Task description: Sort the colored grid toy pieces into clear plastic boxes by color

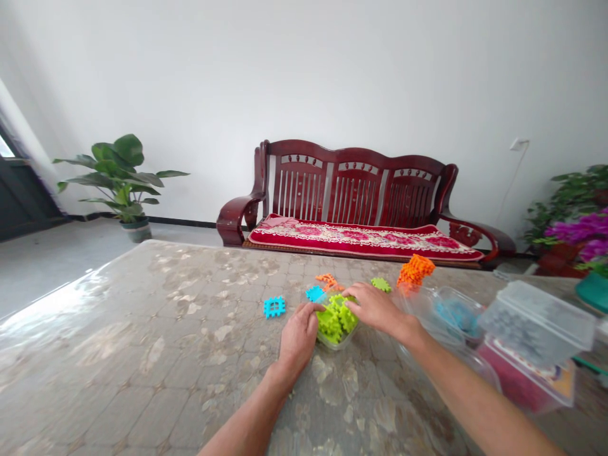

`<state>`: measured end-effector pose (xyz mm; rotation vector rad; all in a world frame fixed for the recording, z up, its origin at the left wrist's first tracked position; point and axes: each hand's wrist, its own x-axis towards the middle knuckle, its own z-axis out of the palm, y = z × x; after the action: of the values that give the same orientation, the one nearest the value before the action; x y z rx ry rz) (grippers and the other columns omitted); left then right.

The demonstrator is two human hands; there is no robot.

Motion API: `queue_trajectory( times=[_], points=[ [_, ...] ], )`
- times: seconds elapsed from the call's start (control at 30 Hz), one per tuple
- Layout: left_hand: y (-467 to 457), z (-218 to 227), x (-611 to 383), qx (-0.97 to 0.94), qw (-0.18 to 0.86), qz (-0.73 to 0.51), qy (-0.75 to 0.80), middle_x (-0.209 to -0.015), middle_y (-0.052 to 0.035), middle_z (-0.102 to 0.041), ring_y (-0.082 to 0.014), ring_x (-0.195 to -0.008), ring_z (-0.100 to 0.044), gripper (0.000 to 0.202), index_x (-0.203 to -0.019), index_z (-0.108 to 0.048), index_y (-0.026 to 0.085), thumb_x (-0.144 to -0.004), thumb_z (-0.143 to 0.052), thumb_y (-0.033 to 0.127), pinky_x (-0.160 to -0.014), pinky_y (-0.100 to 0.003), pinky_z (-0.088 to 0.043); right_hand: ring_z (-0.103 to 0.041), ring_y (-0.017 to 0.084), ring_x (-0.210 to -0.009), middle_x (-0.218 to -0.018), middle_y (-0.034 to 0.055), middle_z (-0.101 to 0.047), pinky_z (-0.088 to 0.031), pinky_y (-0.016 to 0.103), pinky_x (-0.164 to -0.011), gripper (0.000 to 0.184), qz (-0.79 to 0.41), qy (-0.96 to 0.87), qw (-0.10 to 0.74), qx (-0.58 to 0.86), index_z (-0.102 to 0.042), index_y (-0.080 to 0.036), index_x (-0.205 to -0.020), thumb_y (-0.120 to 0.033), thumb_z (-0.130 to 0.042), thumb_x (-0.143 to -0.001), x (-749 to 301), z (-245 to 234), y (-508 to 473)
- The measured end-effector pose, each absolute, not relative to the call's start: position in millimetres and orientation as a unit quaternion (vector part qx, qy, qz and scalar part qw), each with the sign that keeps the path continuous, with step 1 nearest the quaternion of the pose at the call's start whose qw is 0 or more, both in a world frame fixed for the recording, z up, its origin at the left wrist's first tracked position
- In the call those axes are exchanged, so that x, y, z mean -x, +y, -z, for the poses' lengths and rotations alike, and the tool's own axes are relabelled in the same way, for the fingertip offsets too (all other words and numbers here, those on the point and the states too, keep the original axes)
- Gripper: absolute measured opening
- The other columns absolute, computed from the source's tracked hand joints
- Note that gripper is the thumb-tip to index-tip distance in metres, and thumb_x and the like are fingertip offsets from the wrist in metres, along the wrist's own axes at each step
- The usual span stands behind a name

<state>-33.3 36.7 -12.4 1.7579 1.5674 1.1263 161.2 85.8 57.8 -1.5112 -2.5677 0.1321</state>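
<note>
My left grip (pixel 298 335) and right grip (pixel 375 309) touch the stack of green interlocking blocks (pixel 336 320) in a clear tub (pixel 335 342) between them; whether either is clenched, I cannot tell.

No readable text, labels, brands, numbers or signs anywhere in view. Only possible print: a yellowish printed card (pixel 563 382) inside a clear plastic lidded box (pixel 520 380) at the right side, too blurred to read.
</note>
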Motion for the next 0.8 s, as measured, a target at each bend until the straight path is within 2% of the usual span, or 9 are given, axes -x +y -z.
queue_trajectory(
  times=[0.17, 0.33, 0.47, 0.6, 0.8],
  points=[
    [36.7, 11.7, 33.4, -0.65, 0.263, -0.416, 0.579, -0.098, -0.003, -0.067, -0.017, -0.089, -0.062, 0.034, -0.096, -0.068, 0.022, -0.085, -0.035, 0.017, -0.084, -0.026, -0.045, -0.058, 0.02, -0.108, -0.11, 0.005, -0.068, -0.039, 0.029, -0.096, 0.036, -0.053, -0.865, 0.112, 0.487, -0.069, -0.022, -0.101, -0.009, -0.046, -0.077, -158.1, -57.9, 86.4],
    [35.4, 9.9, 33.6, -0.648, 0.265, -0.419, 0.578, -0.099, -0.0034, -0.067, -0.0173, -0.09, -0.062, 0.035, -0.096, -0.068, 0.022, -0.084, -0.036, 0.017, -0.085, -0.026, -0.044, -0.061, 0.02, -0.104, -0.111, 0.0046, -0.069, -0.042, 0.03, -0.094, 0.035, -0.065, -0.835, 0.156, 0.523, -0.069, -0.022, -0.105, -0.013, -0.047, -0.078, -162.3, -63.2, 95.1],
    [35.0, 10.2, 33.4, -0.649, 0.264, -0.418, 0.578, -0.099, -0.0037, -0.067, -0.0175, -0.09, -0.062, 0.035, -0.097, -0.068, 0.021, -0.084, -0.035, 0.017, -0.086, -0.027, -0.044, -0.055, 0.023, -0.116, -0.123, 0.0098, -0.062, -0.039, 0.033, -0.101, 0.043, -0.023, -0.797, 0.181, 0.575, -0.06, -0.016, -0.121, -0.015, -0.049, -0.08, -176.9, -63.8, 113.8],
    [35.9, 11.3, 33.2, -0.648, 0.262, -0.413, 0.584, -0.099, -0.0034, -0.067, -0.0175, -0.09, -0.062, 0.034, -0.096, -0.068, 0.022, -0.085, -0.035, 0.017, -0.085, -0.027, -0.044, -0.051, 0.025, -0.123, -0.131, 0.016, -0.056, -0.034, 0.035, -0.106, 0.048, -0.011, -0.787, 0.134, 0.602, -0.052, -0.009, -0.131, -0.013, -0.045, -0.083, -191.1, -59.2, 129.1],
    [36.2, 11.2, 33.5, -0.648, 0.265, -0.412, 0.583, -0.099, -0.003, -0.067, -0.0175, -0.09, -0.062, 0.034, -0.096, -0.067, 0.022, -0.085, -0.036, 0.017, -0.085, -0.027, -0.045, -0.051, 0.029, -0.124, -0.134, 0.0176, -0.055, -0.038, 0.039, -0.101, 0.054, -0.027, -0.766, 0.026, 0.641, -0.045, -0.012, -0.137, -0.02, -0.048, -0.084, -199.7, -48.5, 135.3]
  ],
)
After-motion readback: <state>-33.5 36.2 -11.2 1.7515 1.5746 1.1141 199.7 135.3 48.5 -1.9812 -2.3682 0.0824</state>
